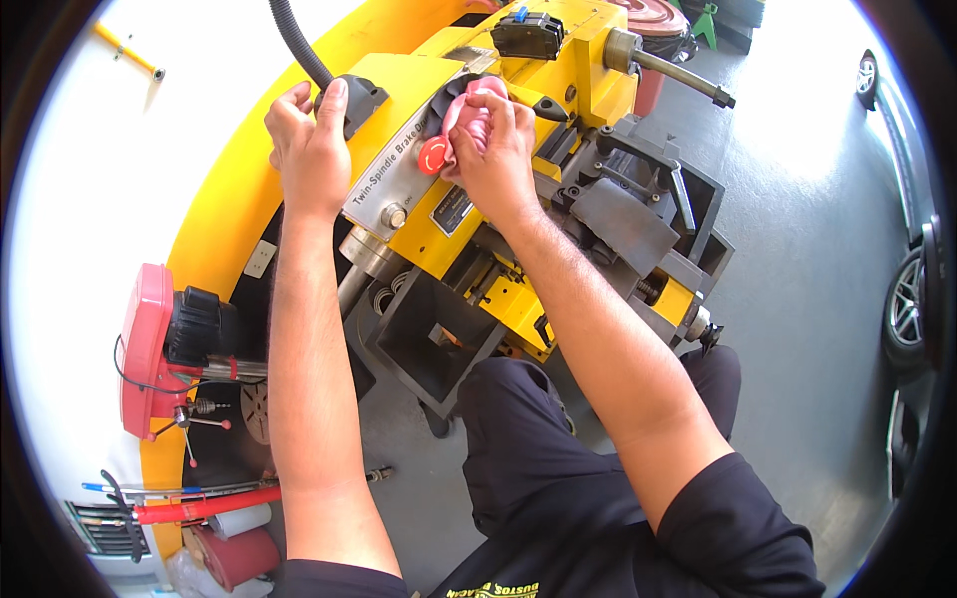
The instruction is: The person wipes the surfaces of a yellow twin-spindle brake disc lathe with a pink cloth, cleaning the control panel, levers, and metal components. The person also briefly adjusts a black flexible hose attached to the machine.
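A yellow brake lathe (419, 85) with a silver control panel (384, 189) stands in front of me. My left hand (311, 149) grips the edge of a black hose mount (361, 102), thumb on its near side and fingers curled; part of that grip is hidden. From this mount a black corrugated hose (297, 40) rises. My right hand (495, 149) is closed round a bunched pink cloth (471, 118), pressed against the upper part of the panel. Beside the cloth sits a red emergency stop button (432, 155). A silver knob (395, 215) is lower on the panel.
A black handle (548, 108) juts out just right of the cloth. Dark metal trays (439, 334) and a tool slide (628, 219) lie below my right forearm. A red drill press (150, 349) stands at the left, and parked cars (907, 299) at the far right.
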Demonstrator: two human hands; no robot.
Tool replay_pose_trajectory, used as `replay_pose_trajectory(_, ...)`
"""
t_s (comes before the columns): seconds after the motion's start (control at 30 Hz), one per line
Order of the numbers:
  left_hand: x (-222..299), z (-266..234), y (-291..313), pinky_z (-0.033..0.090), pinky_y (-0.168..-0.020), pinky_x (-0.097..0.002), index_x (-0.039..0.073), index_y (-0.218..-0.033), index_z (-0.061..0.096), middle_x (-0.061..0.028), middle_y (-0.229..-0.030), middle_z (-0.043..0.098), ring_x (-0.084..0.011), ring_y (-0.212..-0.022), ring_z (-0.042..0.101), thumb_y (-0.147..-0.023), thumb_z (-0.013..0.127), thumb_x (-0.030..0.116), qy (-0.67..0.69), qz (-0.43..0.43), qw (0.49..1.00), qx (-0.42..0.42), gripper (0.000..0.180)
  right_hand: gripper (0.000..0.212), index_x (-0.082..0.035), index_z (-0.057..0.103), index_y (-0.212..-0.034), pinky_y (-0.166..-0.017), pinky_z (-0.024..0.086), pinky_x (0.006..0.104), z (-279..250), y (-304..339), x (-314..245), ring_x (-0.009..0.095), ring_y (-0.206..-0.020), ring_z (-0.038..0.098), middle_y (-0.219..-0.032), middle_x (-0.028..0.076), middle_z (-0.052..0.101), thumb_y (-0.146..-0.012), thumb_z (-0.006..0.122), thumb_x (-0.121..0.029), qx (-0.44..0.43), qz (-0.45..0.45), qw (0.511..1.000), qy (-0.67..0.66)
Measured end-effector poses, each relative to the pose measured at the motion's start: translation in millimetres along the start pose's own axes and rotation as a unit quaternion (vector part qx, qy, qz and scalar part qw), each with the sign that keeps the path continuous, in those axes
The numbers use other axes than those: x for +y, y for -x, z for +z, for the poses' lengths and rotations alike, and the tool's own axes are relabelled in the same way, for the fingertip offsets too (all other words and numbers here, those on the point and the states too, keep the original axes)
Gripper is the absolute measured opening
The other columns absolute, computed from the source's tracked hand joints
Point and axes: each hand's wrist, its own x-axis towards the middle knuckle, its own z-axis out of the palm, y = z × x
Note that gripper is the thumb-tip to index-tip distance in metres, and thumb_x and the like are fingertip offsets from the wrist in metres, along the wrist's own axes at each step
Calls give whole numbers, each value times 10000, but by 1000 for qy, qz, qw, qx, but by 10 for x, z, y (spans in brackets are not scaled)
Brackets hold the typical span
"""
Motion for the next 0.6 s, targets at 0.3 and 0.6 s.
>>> replay_pose_trajectory(0.3,189,-10,31,222,-1218,-560,9,-1466,466,-243,-1519,452,-373,-1459,417,-1043,563,660,-110,0,994,-2,783,255,-95,665,-1248,-1018,502,513,-21,-539,16,427,-1168,612,-1261,234,632,-1027,663,-222,6,-2,1000,-10)
replay_pose_trajectory(0.6,43,-69,22,214,-1216,-548,24,-1477,461,-232,-1514,442,-364,-1451,427,-1037,568,669,-89,-11,996,-18,789,126,-28,595,-1196,-753,579,349,-152,319,-205,177,-780,684,-945,69,650,-1131,548,-126,170,82,938,-292)
